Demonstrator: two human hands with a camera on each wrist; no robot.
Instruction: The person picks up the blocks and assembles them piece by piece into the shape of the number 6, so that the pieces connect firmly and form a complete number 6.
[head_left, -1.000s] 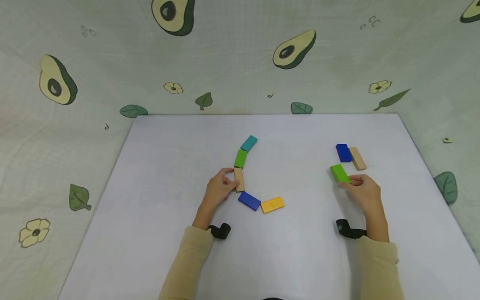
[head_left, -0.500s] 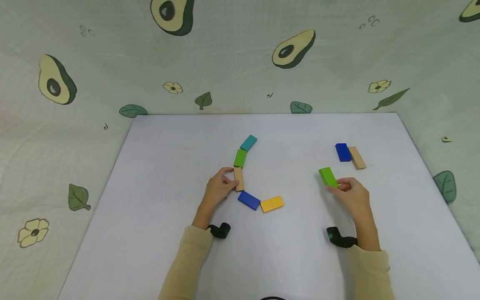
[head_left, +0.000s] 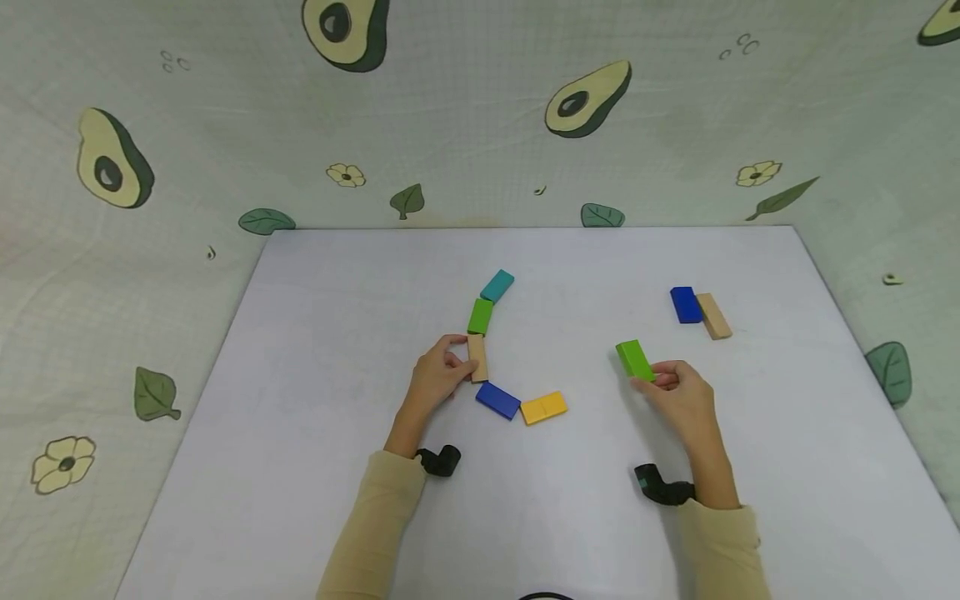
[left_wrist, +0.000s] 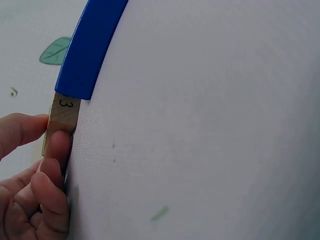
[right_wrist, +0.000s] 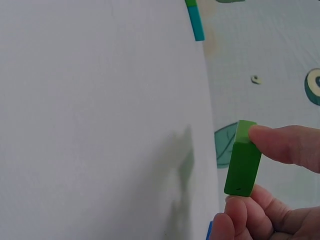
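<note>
My left hand (head_left: 437, 375) pinches a plain wooden domino-shaped block (head_left: 477, 358) lying on the white table. A printed "3" shows on that block in the left wrist view. Its far end meets a green block (head_left: 481, 317), followed by a teal block (head_left: 498, 286). At its near end lies a blue block (head_left: 498, 400), then a yellow block (head_left: 544, 408), forming a curved row. To the right, my right hand (head_left: 681, 402) holds another green block (head_left: 634, 360) above the table between thumb and fingers, its shadow falling beneath.
A second blue block (head_left: 686, 305) and a second plain wooden block (head_left: 714, 317) lie touching at the back right of the white table (head_left: 337, 283). Avocado-patterned cloth (head_left: 465, 108) hangs behind. A dark curved edge (head_left: 546, 595) shows at the bottom of the head view.
My right hand has carried the green block leftward, away from the blue and wooden pair, and slightly nearer to me. The left hand and the curved row have stayed put.
</note>
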